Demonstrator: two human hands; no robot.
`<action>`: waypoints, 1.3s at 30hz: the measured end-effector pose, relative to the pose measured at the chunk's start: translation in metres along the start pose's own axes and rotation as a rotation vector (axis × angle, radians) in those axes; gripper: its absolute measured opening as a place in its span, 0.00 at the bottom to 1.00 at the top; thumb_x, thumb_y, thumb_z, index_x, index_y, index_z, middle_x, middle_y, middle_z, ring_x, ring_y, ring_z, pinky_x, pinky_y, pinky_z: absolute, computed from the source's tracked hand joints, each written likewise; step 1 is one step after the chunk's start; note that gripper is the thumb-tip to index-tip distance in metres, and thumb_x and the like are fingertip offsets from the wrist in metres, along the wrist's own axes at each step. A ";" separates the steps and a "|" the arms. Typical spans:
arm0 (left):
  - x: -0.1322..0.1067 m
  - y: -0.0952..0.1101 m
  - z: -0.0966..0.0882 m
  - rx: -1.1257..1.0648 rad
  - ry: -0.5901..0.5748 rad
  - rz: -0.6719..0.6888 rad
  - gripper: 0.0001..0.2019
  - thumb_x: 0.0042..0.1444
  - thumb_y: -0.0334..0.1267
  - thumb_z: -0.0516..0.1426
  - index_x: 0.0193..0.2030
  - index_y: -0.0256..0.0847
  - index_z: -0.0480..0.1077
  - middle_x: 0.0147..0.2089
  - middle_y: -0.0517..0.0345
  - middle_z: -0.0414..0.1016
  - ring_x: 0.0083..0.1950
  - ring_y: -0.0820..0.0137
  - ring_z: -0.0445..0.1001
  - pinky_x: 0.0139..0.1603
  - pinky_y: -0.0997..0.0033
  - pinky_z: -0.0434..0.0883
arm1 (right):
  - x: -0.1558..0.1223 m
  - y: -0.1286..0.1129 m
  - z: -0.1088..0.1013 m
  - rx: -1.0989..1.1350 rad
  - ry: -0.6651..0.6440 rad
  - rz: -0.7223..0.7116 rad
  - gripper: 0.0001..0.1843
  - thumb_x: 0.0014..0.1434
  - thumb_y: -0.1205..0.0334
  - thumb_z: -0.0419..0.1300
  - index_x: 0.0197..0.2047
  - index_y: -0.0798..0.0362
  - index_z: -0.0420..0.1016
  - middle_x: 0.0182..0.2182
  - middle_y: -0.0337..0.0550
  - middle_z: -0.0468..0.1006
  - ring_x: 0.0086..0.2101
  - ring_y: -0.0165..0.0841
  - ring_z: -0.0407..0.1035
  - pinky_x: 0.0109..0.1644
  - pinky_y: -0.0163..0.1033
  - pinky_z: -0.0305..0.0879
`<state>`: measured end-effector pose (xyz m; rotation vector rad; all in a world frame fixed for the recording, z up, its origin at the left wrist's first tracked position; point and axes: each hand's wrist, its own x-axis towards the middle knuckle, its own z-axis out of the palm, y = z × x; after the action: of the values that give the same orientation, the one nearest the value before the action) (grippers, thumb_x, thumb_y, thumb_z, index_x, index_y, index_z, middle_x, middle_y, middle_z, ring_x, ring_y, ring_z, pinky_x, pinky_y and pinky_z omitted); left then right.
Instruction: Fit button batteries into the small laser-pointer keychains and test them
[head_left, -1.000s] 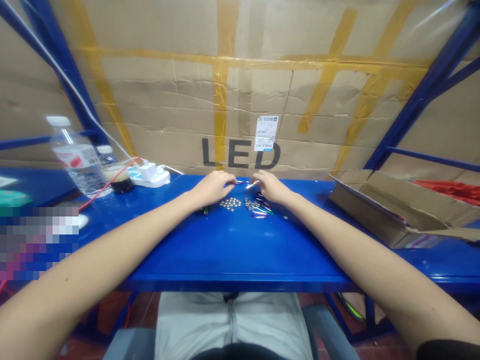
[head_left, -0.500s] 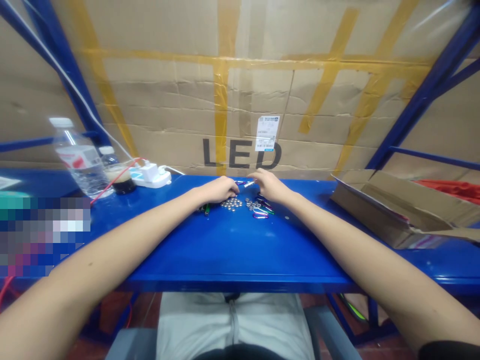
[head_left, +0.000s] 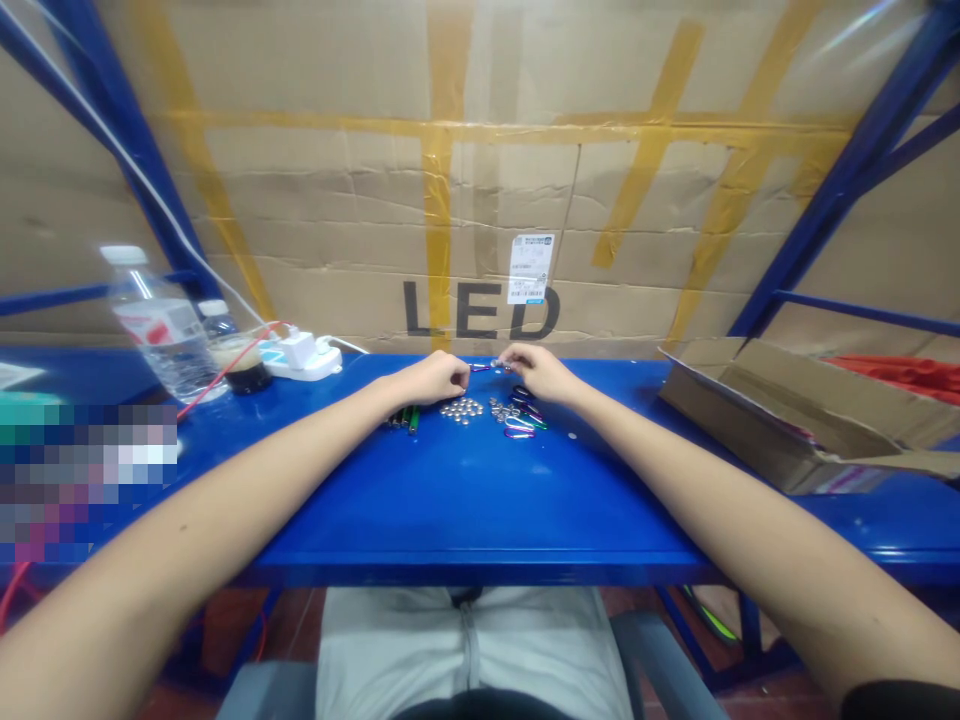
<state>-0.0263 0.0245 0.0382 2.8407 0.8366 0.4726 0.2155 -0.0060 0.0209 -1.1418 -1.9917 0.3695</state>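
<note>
A: Big stuff first?
B: Brown cardboard wall with black "LED" lettering (head_left: 487, 215) beyond both hands. Glossy blue table (head_left: 480, 505) under them. Open-topped brown cardboard box (head_left: 739, 430) off to the right hand's right, well apart. Clear plastic bottle with white cap (head_left: 169, 345) well left of the left hand, white plastic power strip (head_left: 304, 357) nearer it.

A: Hands?
B: Left hand (head_left: 436, 378): fingers curled, thumb and fingertips together, low at the round pieces. Can't tell if anything is in the pinch. Right hand (head_left: 538, 372): thumb and fingers pinched, looks to be gripping a small silvery piece (head_left: 501, 364) at the tips, on the side facing the left hand.

A: Parts?
B: Dark and green slim rods (head_left: 409, 420) just nearer the body than the left hand, partly behind its wrist. Coloured metal carabiner-like loops (head_left: 521, 432) just nearer the body than the right hand. Purple slim piece (head_left: 478, 367) between the hands. Small round silvery pieces (head_left: 461, 411) by the left fingertips, small silvery metal bits (head_left: 501, 409) beside the loops.

A: How far along?
B: Partway, I'd judge: sorted into groups, plenty left loose. Any joined ones? Too small to tell.
</note>
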 end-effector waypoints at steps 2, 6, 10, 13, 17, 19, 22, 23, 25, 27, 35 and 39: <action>-0.002 -0.001 0.000 0.022 -0.023 0.030 0.09 0.52 0.29 0.55 0.32 0.40 0.76 0.32 0.57 0.79 0.31 0.71 0.74 0.35 0.72 0.66 | 0.000 0.000 0.000 0.006 -0.007 0.011 0.09 0.60 0.70 0.54 0.37 0.54 0.75 0.38 0.46 0.79 0.40 0.37 0.71 0.49 0.45 0.66; -0.004 0.000 -0.001 0.050 -0.030 0.058 0.09 0.53 0.29 0.54 0.33 0.40 0.76 0.32 0.57 0.79 0.32 0.70 0.74 0.35 0.72 0.65 | 0.000 0.000 -0.001 -0.004 -0.033 0.016 0.09 0.60 0.71 0.53 0.38 0.55 0.75 0.38 0.46 0.79 0.39 0.36 0.71 0.49 0.45 0.66; -0.004 -0.003 0.000 0.016 0.011 0.047 0.09 0.56 0.34 0.55 0.38 0.41 0.77 0.34 0.56 0.80 0.33 0.70 0.75 0.36 0.72 0.67 | 0.000 0.002 -0.001 0.009 -0.053 0.034 0.10 0.61 0.70 0.53 0.40 0.55 0.75 0.35 0.45 0.78 0.37 0.35 0.70 0.46 0.44 0.66; -0.002 -0.010 0.003 0.015 0.008 0.065 0.11 0.57 0.34 0.54 0.41 0.42 0.78 0.40 0.55 0.81 0.39 0.68 0.77 0.43 0.70 0.69 | 0.000 0.002 0.000 0.008 -0.064 0.042 0.10 0.61 0.70 0.54 0.40 0.55 0.76 0.34 0.44 0.77 0.36 0.35 0.69 0.46 0.43 0.66; 0.001 -0.020 0.006 0.016 0.021 -0.002 0.11 0.56 0.33 0.56 0.39 0.41 0.81 0.42 0.52 0.82 0.43 0.65 0.78 0.47 0.67 0.70 | 0.000 0.000 0.000 -0.017 -0.074 0.057 0.10 0.61 0.70 0.54 0.41 0.54 0.77 0.35 0.44 0.78 0.36 0.35 0.70 0.45 0.44 0.66; 0.002 -0.024 0.006 0.004 0.036 -0.056 0.10 0.54 0.32 0.58 0.38 0.42 0.81 0.42 0.52 0.83 0.43 0.63 0.79 0.49 0.65 0.71 | 0.000 0.000 0.000 -0.018 -0.075 0.059 0.10 0.61 0.70 0.54 0.41 0.54 0.77 0.35 0.45 0.78 0.36 0.35 0.70 0.45 0.44 0.66; 0.002 -0.030 0.004 -0.003 0.063 -0.130 0.09 0.51 0.31 0.60 0.35 0.42 0.82 0.39 0.52 0.83 0.42 0.62 0.79 0.48 0.64 0.71 | 0.000 0.000 0.000 -0.019 -0.071 0.052 0.10 0.60 0.71 0.54 0.40 0.54 0.77 0.35 0.45 0.79 0.37 0.36 0.71 0.46 0.44 0.67; 0.001 -0.032 0.003 -0.003 0.074 -0.149 0.08 0.50 0.31 0.60 0.34 0.42 0.82 0.38 0.52 0.83 0.41 0.62 0.79 0.47 0.64 0.72 | 0.000 0.000 0.000 -0.022 -0.072 0.049 0.10 0.60 0.71 0.54 0.40 0.55 0.77 0.35 0.45 0.79 0.37 0.36 0.71 0.46 0.44 0.67; 0.000 -0.035 0.002 -0.010 0.089 -0.159 0.07 0.49 0.30 0.61 0.32 0.42 0.81 0.36 0.53 0.83 0.38 0.63 0.79 0.44 0.65 0.72 | 0.000 0.000 0.001 -0.031 -0.076 0.045 0.11 0.60 0.72 0.54 0.40 0.54 0.77 0.36 0.45 0.79 0.38 0.36 0.71 0.46 0.44 0.67; -0.002 -0.038 0.001 -0.019 0.092 -0.138 0.07 0.49 0.31 0.61 0.32 0.42 0.81 0.34 0.54 0.83 0.36 0.64 0.79 0.40 0.67 0.72 | -0.001 0.000 0.001 -0.044 -0.080 0.045 0.11 0.61 0.72 0.54 0.40 0.54 0.77 0.37 0.46 0.79 0.38 0.36 0.72 0.46 0.44 0.67; -0.009 -0.048 0.000 0.019 0.059 -0.073 0.06 0.52 0.36 0.60 0.31 0.42 0.80 0.35 0.53 0.82 0.36 0.66 0.78 0.41 0.69 0.71 | -0.003 -0.004 0.001 -0.070 -0.091 0.042 0.11 0.61 0.73 0.54 0.41 0.54 0.77 0.40 0.48 0.80 0.40 0.37 0.72 0.49 0.46 0.67; -0.013 -0.031 -0.008 0.022 0.110 -0.049 0.08 0.54 0.39 0.59 0.33 0.41 0.80 0.36 0.53 0.82 0.36 0.67 0.77 0.39 0.70 0.71 | -0.003 -0.006 0.000 -0.026 -0.094 0.021 0.11 0.61 0.72 0.54 0.40 0.54 0.76 0.40 0.47 0.80 0.42 0.37 0.72 0.50 0.47 0.67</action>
<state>-0.0555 0.0434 0.0357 2.8284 0.9335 0.6220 0.2125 -0.0122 0.0226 -1.1819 -2.0726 0.4164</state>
